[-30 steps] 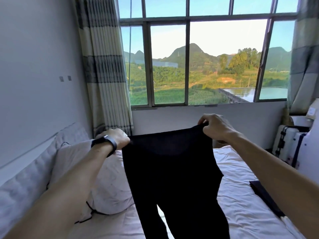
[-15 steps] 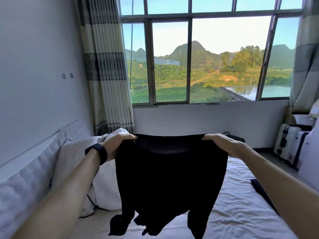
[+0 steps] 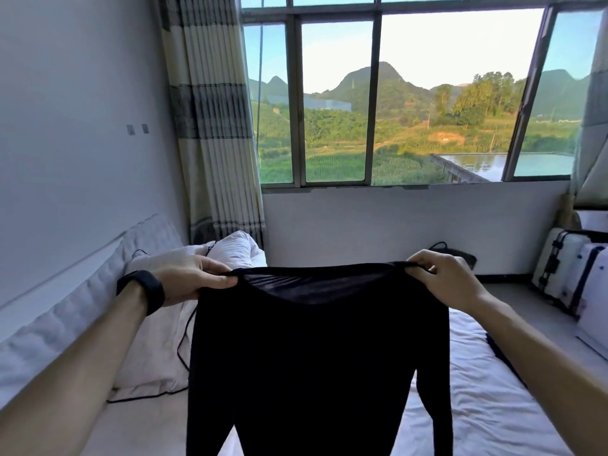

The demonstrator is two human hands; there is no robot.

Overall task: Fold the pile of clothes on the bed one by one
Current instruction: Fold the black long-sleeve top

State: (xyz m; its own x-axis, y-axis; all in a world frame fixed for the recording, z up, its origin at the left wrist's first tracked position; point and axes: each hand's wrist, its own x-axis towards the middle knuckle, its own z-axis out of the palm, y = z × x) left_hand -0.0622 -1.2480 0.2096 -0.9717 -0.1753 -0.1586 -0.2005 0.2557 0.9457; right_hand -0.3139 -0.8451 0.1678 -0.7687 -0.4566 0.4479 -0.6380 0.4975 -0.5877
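A pair of black pants (image 3: 316,350) hangs in the air over the white bed (image 3: 487,396), held up by the waistband. My left hand (image 3: 190,279), with a black band on the wrist, pinches the left end of the waistband. My right hand (image 3: 441,278) pinches the right end. The waistband is stretched flat between the two hands and the legs hang down past the bottom of the frame. Another dark garment (image 3: 503,357) lies on the bed's right side, partly hidden behind my right forearm.
White pillows (image 3: 158,353) and a padded headboard (image 3: 65,324) line the left wall, with a black cable across the pillow. A white suitcase (image 3: 566,268) stands at the right. A window and striped curtain (image 3: 214,126) lie ahead.
The hands have moved apart, stretching the waistband wider and level. The legs, bunched up half a second ago, now hang straight down.
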